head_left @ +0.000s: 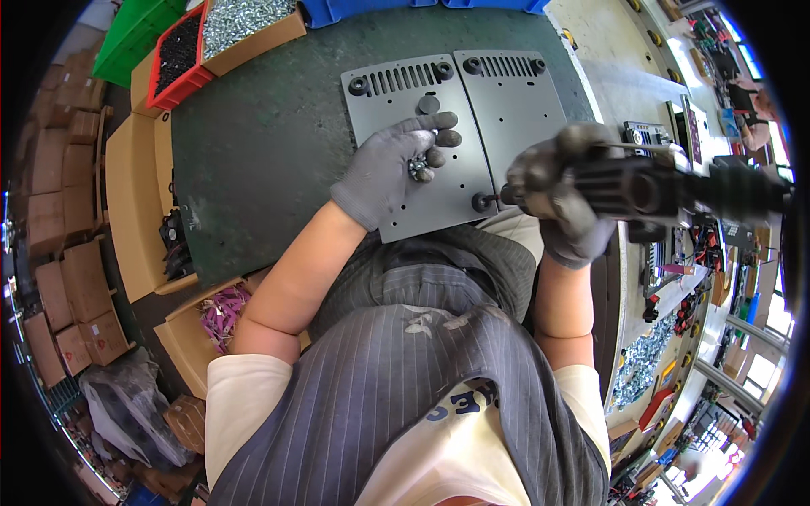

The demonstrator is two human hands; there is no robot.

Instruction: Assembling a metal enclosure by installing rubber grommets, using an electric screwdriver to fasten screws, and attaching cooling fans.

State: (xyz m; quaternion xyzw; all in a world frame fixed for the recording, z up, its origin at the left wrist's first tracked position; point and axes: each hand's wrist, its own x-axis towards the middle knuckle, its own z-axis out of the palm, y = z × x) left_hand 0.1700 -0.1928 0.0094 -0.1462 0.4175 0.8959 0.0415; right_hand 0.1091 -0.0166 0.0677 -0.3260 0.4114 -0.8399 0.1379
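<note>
Two grey metal plates lie side by side on the dark green desk (253,143), each with a row of slots along its far edge. The left hand (392,164), in a grey glove, rests on the left plate (422,152) with its grip curled around a small cluster of screws (419,169) (shiny, bunched against the palm). The right hand (561,198), also gloved, is clenched around a black power screwdriver (650,190), whose tip meets a black round foot (482,201) at the near corner of the left plate, just beside the seam with the right plate (519,101). At the far left of the desk stand a red bin (173,88) of dark screws and a cardboard box (253,38) of silvery ones.
</note>
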